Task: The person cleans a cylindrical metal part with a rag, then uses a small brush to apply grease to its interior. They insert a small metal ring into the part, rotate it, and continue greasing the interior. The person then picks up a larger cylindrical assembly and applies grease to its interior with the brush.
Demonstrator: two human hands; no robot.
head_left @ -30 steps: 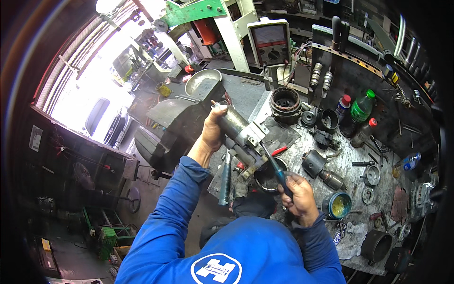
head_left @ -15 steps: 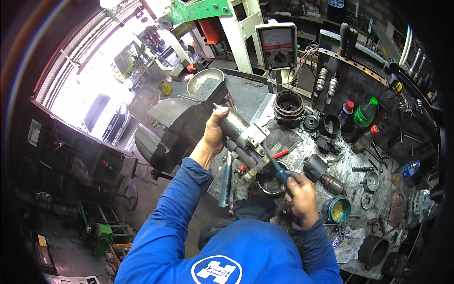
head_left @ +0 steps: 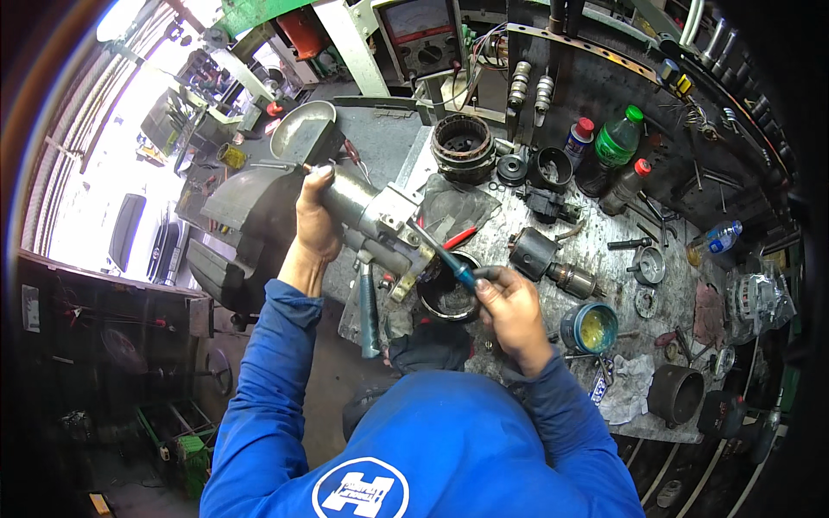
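My left hand (head_left: 318, 216) is closed around the rear end of a starter motor (head_left: 352, 198), a metal cylinder with a cast housing at its other end. My right hand (head_left: 515, 312) grips a screwdriver (head_left: 458, 269) by its blue handle. The screwdriver's blade reaches into the open cast end of the starter motor; whether its tip touches is hidden. Below the starter motor, a hammer (head_left: 369, 315) with a teal grip lies at the bench edge. A dark round metal housing (head_left: 449, 306) stands on the bench just under the screwdriver.
A large grey bench vise (head_left: 246, 207) stands at left. Across the bench are a wound stator ring (head_left: 463, 147), a drive unit (head_left: 534, 254), a grease tub (head_left: 589, 328), a cloth (head_left: 626, 390) and a green-capped bottle (head_left: 617, 142). An analog multimeter (head_left: 423, 39) stands at the back.
My view has shifted, so the bench things sit further left and higher in the picture. Both hands keep their holds, and the screwdriver stays at the starter motor's cast end.
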